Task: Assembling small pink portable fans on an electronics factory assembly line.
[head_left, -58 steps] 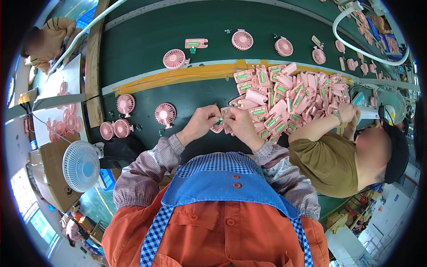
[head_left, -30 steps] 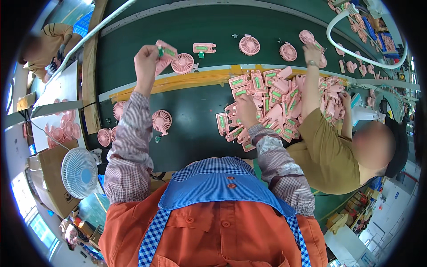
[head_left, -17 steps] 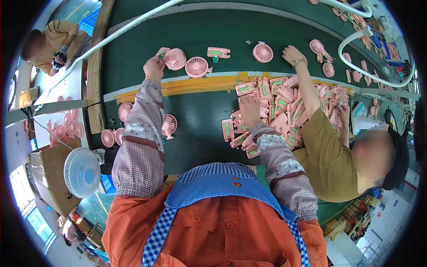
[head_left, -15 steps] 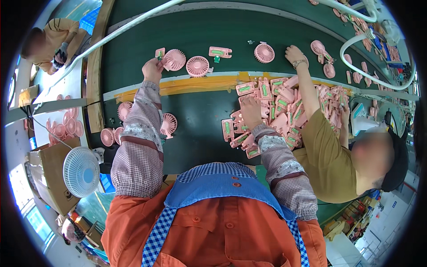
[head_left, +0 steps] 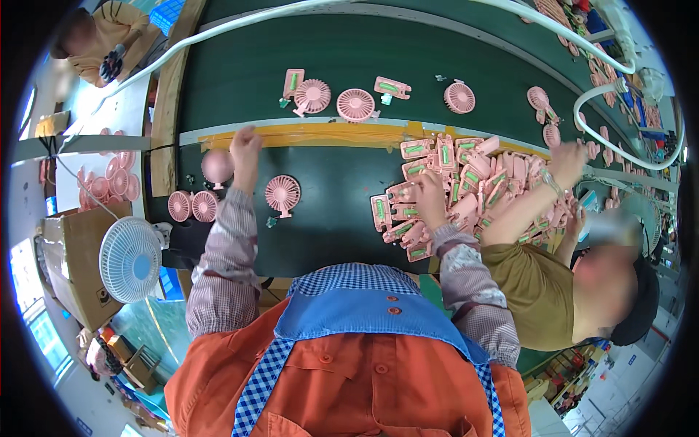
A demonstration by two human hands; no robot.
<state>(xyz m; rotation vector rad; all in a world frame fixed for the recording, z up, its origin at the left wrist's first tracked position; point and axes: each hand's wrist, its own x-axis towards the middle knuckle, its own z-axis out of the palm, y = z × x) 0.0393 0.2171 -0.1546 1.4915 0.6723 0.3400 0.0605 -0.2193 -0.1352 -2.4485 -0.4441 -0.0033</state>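
My left hand (head_left: pixel 246 146) is over the near side of the yellow-taped ledge, fingers blurred; I see nothing clearly held in it. Beside it lies a round pink fan head (head_left: pixel 218 167). Beyond it, on the green belt, a pink casing with a green strip (head_left: pixel 293 81) lies next to a pink fan (head_left: pixel 312 96). My right hand (head_left: pixel 429 197) is at the left edge of a heap of pink casings (head_left: pixel 466 171), its fingers closed on a pink casing (head_left: pixel 402 193) with its far parts hidden. Another pink fan (head_left: pixel 282 193) rests between my hands.
A co-worker in an olive shirt reaches a hand (head_left: pixel 568 164) past the heap. More fans, such as one (head_left: pixel 356 105), and a casing (head_left: pixel 393 88) lie along the belt. A white hose (head_left: pixel 240 28) crosses overhead. A white fan (head_left: pixel 131 258) stands at my left by a cardboard box (head_left: pixel 69 269).
My left hand has let go at the casing and fan on the belt and drawn back toward me. My right hand stays at the heap. The co-worker's hand has pulled back from the belt.
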